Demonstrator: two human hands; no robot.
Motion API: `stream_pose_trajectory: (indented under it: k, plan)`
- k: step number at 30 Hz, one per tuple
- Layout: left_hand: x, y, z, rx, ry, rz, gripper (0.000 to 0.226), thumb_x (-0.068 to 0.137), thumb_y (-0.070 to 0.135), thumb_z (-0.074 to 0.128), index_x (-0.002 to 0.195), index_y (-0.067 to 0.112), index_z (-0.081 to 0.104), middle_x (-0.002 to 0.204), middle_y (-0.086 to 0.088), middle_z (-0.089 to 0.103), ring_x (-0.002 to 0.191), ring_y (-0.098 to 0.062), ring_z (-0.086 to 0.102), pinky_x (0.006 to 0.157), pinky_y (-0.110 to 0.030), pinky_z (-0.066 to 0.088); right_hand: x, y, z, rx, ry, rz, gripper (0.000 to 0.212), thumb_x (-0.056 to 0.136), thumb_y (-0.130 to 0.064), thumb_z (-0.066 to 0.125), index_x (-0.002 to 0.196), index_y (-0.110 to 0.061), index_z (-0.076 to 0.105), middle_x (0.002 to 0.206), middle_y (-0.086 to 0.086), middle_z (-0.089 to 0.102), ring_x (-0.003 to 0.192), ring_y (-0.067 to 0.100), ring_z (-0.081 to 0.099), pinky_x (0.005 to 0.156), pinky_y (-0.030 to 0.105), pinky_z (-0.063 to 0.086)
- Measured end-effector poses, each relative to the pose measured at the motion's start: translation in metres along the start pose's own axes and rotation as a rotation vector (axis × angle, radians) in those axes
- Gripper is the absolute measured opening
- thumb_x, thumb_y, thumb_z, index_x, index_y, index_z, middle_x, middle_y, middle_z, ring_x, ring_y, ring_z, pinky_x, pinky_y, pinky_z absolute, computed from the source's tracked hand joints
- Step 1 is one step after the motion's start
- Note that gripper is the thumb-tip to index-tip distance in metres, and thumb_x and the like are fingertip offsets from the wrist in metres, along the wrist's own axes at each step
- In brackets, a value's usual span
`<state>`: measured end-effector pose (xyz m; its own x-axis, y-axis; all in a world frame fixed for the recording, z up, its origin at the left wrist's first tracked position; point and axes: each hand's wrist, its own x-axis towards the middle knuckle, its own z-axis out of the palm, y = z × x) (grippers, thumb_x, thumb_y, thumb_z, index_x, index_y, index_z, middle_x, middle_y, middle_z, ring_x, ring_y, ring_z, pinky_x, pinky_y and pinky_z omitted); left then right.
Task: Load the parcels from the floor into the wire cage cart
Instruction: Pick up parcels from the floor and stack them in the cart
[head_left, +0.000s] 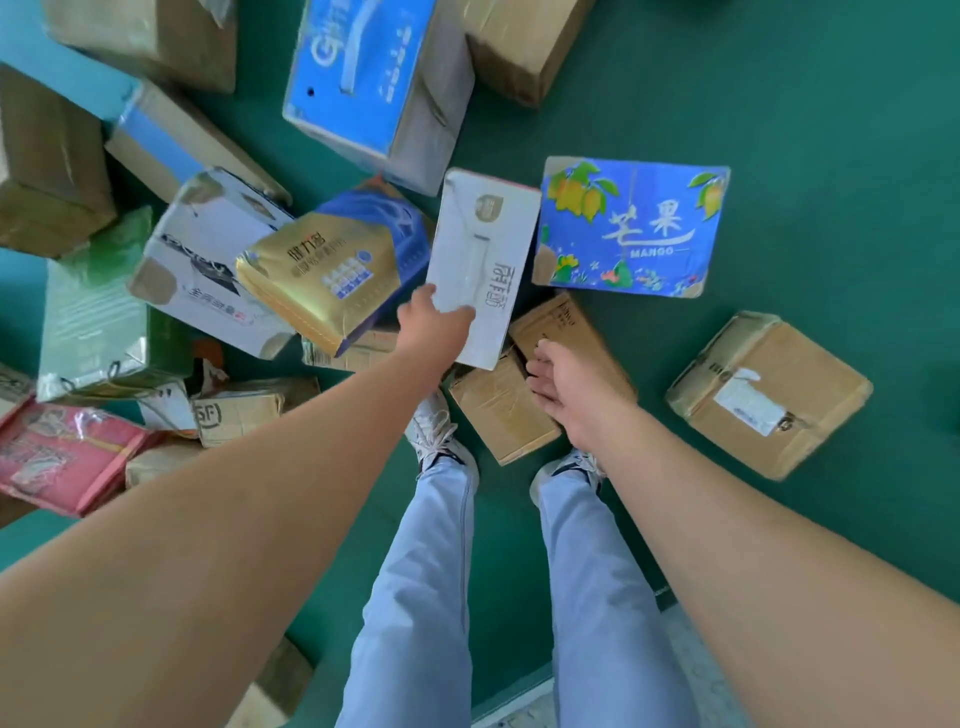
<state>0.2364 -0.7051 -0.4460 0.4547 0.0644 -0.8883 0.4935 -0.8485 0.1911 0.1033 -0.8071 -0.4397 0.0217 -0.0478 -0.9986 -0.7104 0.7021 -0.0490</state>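
On the green floor (779, 130) below us we count roughly sixteen parcels: about nine plain brown cartons, three blue printed ones including the flat mango box (631, 228), a gold pack (317, 283), a white printed box (202, 260), a green box (93, 317) and a pink pack (62, 452); the pile at the left overlaps too much for a sure count. We see one long white box (485, 265), two hands and two white shoes. Our left hand (434, 325) grips the near end of the white box, thumb over its top face, the fingers curled under and hidden. Our right hand (563, 387) hovers with its fingers (545, 387) loosely apart and slightly bent, just over a brown carton (501, 410) at our feet; we cannot tell whether it touches. The white box lies with its long axis running away from us, tilted a little to the right, its far end just beside the mango box and its near end resting over the brown cartons. Another taped brown carton (769, 395) sits well apart to the right. The cage cart is out of view.
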Motion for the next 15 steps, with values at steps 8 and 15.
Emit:
stream_pose_trajectory:
  k: [8, 15]
  plan:
    - [0.068, -0.031, 0.017, 0.011, 0.007, -0.065, 0.076, 0.091, 0.035, 0.066, 0.155, 0.024, 0.027, 0.141, -0.006, 0.046, 0.122, -0.030, 0.052, 0.103, -0.050, 0.049, 0.083, 0.007, 0.050, -0.150, -0.027, -0.090, 0.034, 0.106, -0.029, 0.049, 0.140, -0.029, 0.049, 0.105, -0.014, 0.059, 0.098, 0.010, 0.056, 0.103, 0.041, 0.045]
    - [0.032, -0.038, 0.001, -0.012, 0.068, -0.072, 0.076, 0.087, 0.042, 0.065, 0.152, 0.026, 0.028, 0.142, -0.005, 0.038, 0.130, -0.033, 0.043, 0.108, -0.054, 0.042, 0.039, 0.026, 0.069, -0.194, -0.046, -0.218, 0.040, 0.100, -0.048, 0.052, 0.136, -0.031, 0.057, 0.117, -0.010, 0.070, 0.102, 0.009, 0.063, 0.073, 0.027, 0.043]
